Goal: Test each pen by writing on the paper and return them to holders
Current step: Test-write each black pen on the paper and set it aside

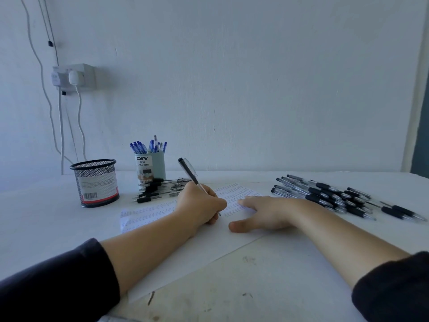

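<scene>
My left hand [202, 204] grips a black pen [189, 171], tip down on the white paper [204, 249], which carries rows of small marks. My right hand [267, 212] lies flat on the paper with fingers straight, holding it down. A black mesh holder [96, 182] stands at the back left; I cannot see inside it. Beside it a pale green holder [152, 167] carries several blue pens. Several black pens [160, 189] lie in front of that holder. A bigger pile of black pens [334, 196] lies on the right.
The white table [267, 287] runs to a white wall at the back. A wall socket [74, 77] with plugs and hanging cables sits at the upper left. Scuff marks show on the table near me.
</scene>
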